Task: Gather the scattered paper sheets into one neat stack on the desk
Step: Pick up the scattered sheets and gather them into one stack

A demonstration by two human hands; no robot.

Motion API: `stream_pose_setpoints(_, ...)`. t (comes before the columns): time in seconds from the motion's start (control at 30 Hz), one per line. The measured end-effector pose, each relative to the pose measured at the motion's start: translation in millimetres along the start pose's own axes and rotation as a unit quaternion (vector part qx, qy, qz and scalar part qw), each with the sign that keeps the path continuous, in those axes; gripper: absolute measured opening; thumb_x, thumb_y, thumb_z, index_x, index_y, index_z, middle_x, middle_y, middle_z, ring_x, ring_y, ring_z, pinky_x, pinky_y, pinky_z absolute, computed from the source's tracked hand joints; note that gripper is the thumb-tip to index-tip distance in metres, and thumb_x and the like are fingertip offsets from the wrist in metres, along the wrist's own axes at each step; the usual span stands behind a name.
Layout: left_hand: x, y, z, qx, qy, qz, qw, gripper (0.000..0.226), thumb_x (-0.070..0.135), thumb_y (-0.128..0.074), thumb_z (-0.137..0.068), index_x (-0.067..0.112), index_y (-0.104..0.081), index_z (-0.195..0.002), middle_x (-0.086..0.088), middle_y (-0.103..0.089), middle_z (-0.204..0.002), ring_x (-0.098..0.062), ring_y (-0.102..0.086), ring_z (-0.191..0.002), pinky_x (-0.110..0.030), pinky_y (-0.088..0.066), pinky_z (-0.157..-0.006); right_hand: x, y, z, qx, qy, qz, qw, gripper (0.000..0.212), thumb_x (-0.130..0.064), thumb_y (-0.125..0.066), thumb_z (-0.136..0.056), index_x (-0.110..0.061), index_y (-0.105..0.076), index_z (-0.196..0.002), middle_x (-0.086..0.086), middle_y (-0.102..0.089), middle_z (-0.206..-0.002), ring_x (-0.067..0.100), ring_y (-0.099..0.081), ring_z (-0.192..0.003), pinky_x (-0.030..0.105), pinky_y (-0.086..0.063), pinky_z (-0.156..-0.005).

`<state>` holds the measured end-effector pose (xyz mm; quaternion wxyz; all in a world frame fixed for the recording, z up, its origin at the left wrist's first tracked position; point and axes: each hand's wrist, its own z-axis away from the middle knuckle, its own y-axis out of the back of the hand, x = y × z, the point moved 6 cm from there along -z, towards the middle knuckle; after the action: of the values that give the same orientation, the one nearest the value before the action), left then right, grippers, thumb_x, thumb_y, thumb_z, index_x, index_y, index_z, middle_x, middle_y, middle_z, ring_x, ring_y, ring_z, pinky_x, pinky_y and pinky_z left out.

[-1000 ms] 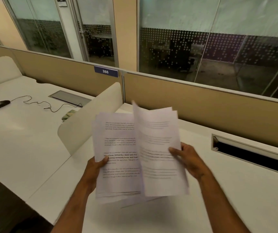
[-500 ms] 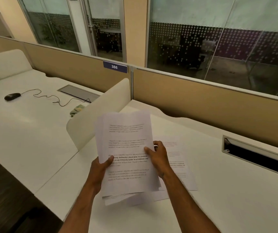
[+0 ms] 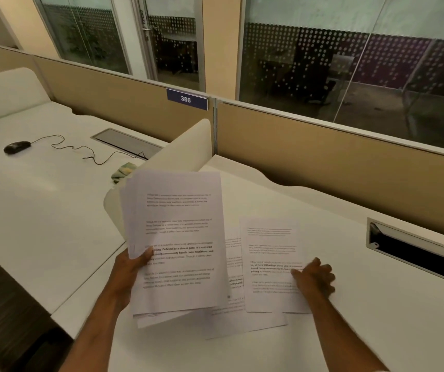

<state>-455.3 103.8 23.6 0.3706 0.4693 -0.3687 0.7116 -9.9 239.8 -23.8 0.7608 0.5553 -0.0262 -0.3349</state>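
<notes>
Sheaf (image 3: 177, 242) at frame centre, gripped by left hand (image 3: 130, 267); right hand (image 3: 316, 277), fingers loosely spread, on loose sheet (image 3: 271, 261) on counter (image 3: 376, 331).

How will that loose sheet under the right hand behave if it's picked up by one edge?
Probably floppy: the loose sheet is one thin page lying flat on the desk, so it should droop. Likely hard to pinch: no edge looks lifted. It may slide, since the right hand rests on it and another sheet lies underneath.

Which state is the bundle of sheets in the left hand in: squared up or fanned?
Fanned. The bundle in the left hand shows staggered edges at its left side and bottom.
</notes>
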Motion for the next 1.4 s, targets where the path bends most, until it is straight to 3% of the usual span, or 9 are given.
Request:
stream_pose_setpoints(0.2,-6,23,3,0.023,0.002,-0.003,1.0,0.043,0.028,-0.077,-0.078,0.014,-0.069,-0.118,-0.018,-0.078,-0.107,-0.041,-0.076,-0.091,-0.051,-0.063,-0.071,13,-2,-20,-0.069,-0.082,-0.134,0.985,0.068,-0.019,-0.082,-0.076,0.0,-0.053,-0.134,0.022,-0.059,-0.134,0.04,-0.055,-0.123,0.048,-0.042,-0.107)
stream_pose_setpoints(0.47,1,34,12,0.027,-0.008,0.004,1.0,0.036,0.025,-0.075,-0.079,0.016,-0.071,-0.114,-0.017,-0.079,-0.106,-0.041,-0.076,-0.093,-0.053,-0.063,-0.075,-26,-11,7,-0.161,0.054,-0.347,0.923,0.048,-0.001,-0.084,-0.074,0.01,-0.067,-0.117,0.027,-0.069,-0.118,0.039,-0.067,-0.108,0.052,-0.05,-0.102)
stream_pose_setpoints(0.73,2,36,27,0.022,-0.013,0.007,1.0,0.041,0.025,-0.074,-0.08,0.013,-0.069,-0.118,-0.018,-0.079,-0.107,-0.041,-0.075,-0.095,-0.052,-0.063,-0.074,-46,-54,69,-0.055,0.097,0.001,0.994,0.064,-0.032,-0.078,-0.081,-0.005,-0.051,-0.132,0.017,-0.046,-0.134,0.035,-0.047,-0.124,0.044,-0.051,-0.097)
stream_pose_setpoints(0.87,-1,42,36,0.021,-0.011,0.018,1.0,0.039,0.025,-0.075,-0.079,0.014,-0.07,-0.117,-0.017,-0.079,-0.106,-0.038,-0.077,-0.091,-0.046,-0.064,-0.066,-49,-66,78,-0.102,0.061,-0.034,0.992,0.074,-0.023,-0.08,-0.079,-0.01,-0.038,-0.139,0.016,-0.049,-0.136,0.036,-0.053,-0.124,0.047,-0.045,-0.102)
stream_pose_setpoints(1.0,-6,47,41,0.017,-0.005,0.026,1.0,0.039,0.025,-0.076,-0.079,0.014,-0.071,-0.116,-0.019,-0.078,-0.107,-0.04,-0.076,-0.092,-0.047,-0.064,-0.067,-45,-69,72,-0.155,0.016,-0.068,0.986,0.067,-0.019,-0.082,-0.074,-0.005,-0.053,-0.133,0.015,-0.062,-0.131,0.035,-0.06,-0.119,0.045,-0.045,-0.104)
stream_pose_setpoints(1.1,-7,47,42,0.012,0.001,0.031,0.999,0.04,0.027,-0.077,-0.078,0.015,-0.071,-0.116,-0.019,-0.078,-0.109,-0.041,-0.076,-0.095,-0.048,-0.064,-0.07,-47,-56,67,-0.16,0.068,-0.16,0.972,0.06,-0.017,-0.08,-0.078,0.0,-0.058,-0.132,0.018,-0.063,-0.132,0.033,-0.062,-0.118,0.039,-0.05,-0.102)
stream_pose_setpoints(1.2,-4,43,40,0.004,0.0,0.035,0.999,0.036,0.027,-0.078,-0.078,0.016,-0.074,-0.112,-0.019,-0.078,-0.108,-0.04,-0.076,-0.094,-0.046,-0.064,-0.068,-51,-16,65,-0.141,0.126,-0.279,0.942,0.029,-0.006,-0.077,-0.079,0.001,-0.069,-0.107,0.025,-0.072,-0.111,0.035,-0.07,-0.098,0.047,-0.057,-0.09)
stream_pose_setpoints(1.27,-2,37,38,-0.002,-0.005,0.036,0.999,0.034,0.027,-0.078,-0.078,0.017,-0.075,-0.111,-0.019,-0.078,-0.108,-0.04,-0.076,-0.093,-0.046,-0.064,-0.067,-46,25,61,-0.109,0.156,-0.355,0.915,0.014,-0.001,-0.076,-0.08,-0.004,-0.069,-0.092,0.03,-0.071,-0.107,0.031,-0.068,-0.084,0.042,-0.056,-0.077)
stream_pose_setpoints(1.4,2,22,33,-0.02,-0.016,0.035,0.999,0.041,0.028,-0.081,-0.078,0.014,-0.072,-0.116,-0.02,-0.078,-0.11,-0.043,-0.075,-0.096,-0.049,-0.063,-0.071,-17,106,58,-0.108,0.184,-0.471,0.856,0.027,-0.021,-0.081,-0.079,-0.016,-0.071,-0.103,0.011,-0.077,-0.107,0.031,-0.075,-0.088,0.041,-0.06,-0.078)
